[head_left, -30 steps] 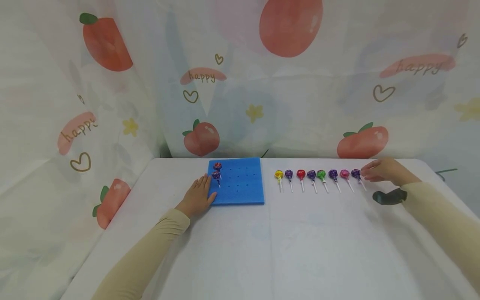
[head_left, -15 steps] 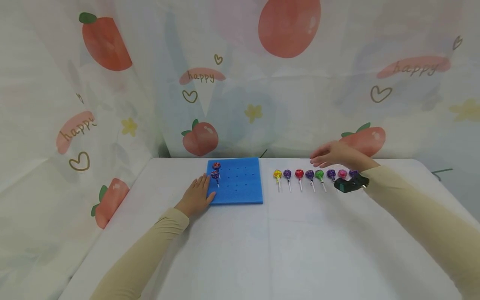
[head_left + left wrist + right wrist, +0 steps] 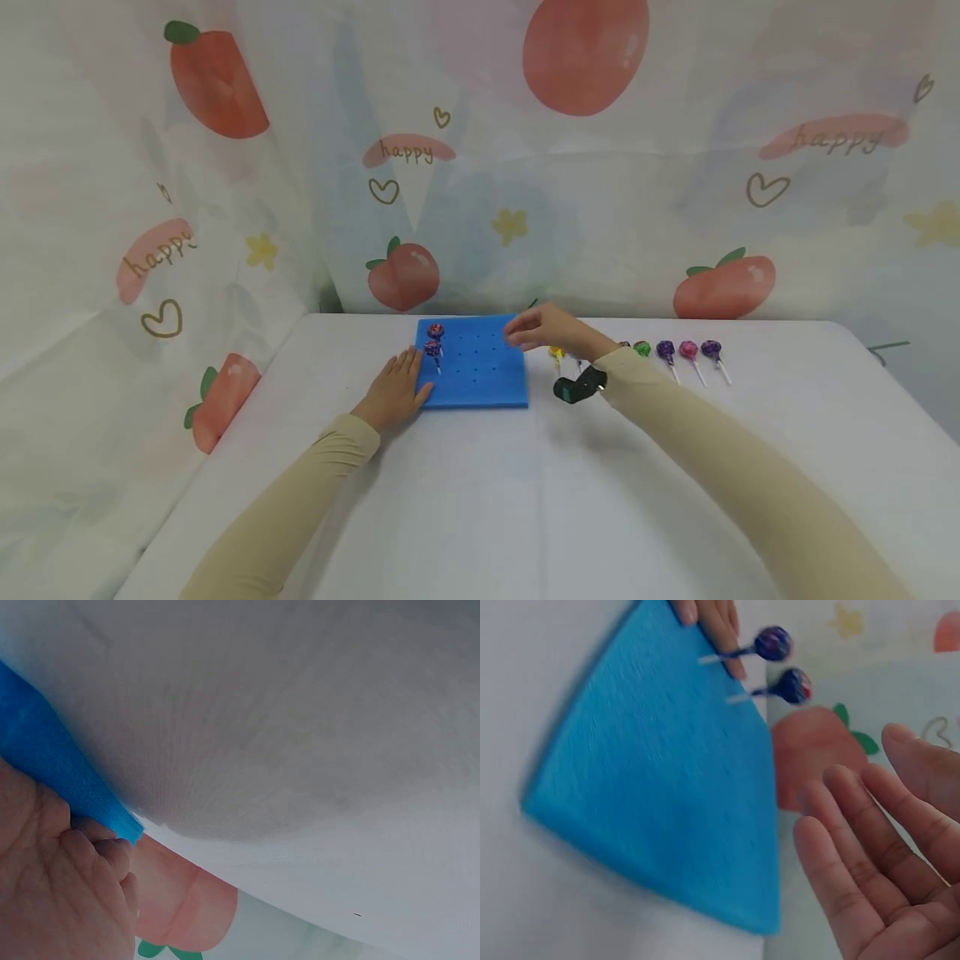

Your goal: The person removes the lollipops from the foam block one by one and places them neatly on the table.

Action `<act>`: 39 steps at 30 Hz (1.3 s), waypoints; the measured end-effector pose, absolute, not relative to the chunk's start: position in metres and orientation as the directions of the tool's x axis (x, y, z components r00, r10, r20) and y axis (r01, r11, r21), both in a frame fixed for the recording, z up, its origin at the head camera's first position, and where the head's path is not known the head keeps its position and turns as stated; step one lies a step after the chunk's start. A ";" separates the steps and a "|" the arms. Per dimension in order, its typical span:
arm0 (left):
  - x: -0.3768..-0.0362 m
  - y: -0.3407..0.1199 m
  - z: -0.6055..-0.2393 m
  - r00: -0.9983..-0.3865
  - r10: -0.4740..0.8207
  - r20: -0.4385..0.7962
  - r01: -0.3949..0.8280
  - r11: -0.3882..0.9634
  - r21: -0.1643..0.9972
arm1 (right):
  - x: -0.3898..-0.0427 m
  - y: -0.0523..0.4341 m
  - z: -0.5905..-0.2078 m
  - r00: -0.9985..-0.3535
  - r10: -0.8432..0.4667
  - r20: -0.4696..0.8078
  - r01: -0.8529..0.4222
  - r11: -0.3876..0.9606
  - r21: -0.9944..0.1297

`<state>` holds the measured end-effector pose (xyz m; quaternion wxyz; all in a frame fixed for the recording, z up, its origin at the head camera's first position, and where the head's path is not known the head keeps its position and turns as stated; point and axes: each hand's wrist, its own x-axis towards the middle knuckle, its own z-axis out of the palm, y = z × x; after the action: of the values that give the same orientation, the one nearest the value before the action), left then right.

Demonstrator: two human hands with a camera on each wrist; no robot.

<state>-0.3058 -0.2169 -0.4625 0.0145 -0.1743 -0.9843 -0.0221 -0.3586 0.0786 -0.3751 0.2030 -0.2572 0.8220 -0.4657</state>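
My left hand (image 3: 390, 390) lies with fingers extended along the left edge of a blue foam board (image 3: 487, 390) dotted with small holes. Two wrapped lollipops, a red-and-dark one (image 3: 436, 331) and a purple one (image 3: 432, 348), stand upright by their sticks in the board's left part. Over the board's right edge hovers my right hand (image 3: 553, 327). In the right wrist view its relaxed fingers (image 3: 847, 889) hold nothing. A row of lollipops lies on the table right of the board, among them yellow (image 3: 557, 352), green (image 3: 642, 348) and pink (image 3: 688, 349) ones; my right wrist hides some.
A white cloth covers the table (image 3: 480, 500). A fruit-patterned curtain (image 3: 600, 208) hangs behind it and along the left side. The wrist camera (image 3: 579, 386) hangs under my right wrist, above the near side of the row.
My right hand has swept left from the right end of the lollipop row to the board's right edge. The left hand and the lollipops have stayed in place.
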 end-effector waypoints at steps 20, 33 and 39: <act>-0.305 -0.216 -0.463 -0.940 0.332 0.072 0.335 0.942 0.024 | -0.358 -0.012 -0.438 -0.855 -0.507 -0.112 -0.035 0.271 -0.962; -0.307 -0.217 -0.464 -0.943 0.330 0.054 0.330 0.944 0.002 | -0.359 -0.030 -0.448 -0.888 -0.451 -0.091 -0.043 0.277 -0.960; -0.307 -0.217 -0.464 -0.939 0.337 0.069 0.338 0.941 -0.001 | -0.361 -0.039 -0.451 -0.884 -0.463 -0.058 -0.086 0.284 -0.955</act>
<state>-0.3069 -0.2169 -0.4644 0.0343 -0.1714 -0.9846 -0.0052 -0.3606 -0.0394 -0.4514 0.1650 -0.1751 0.7839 -0.5723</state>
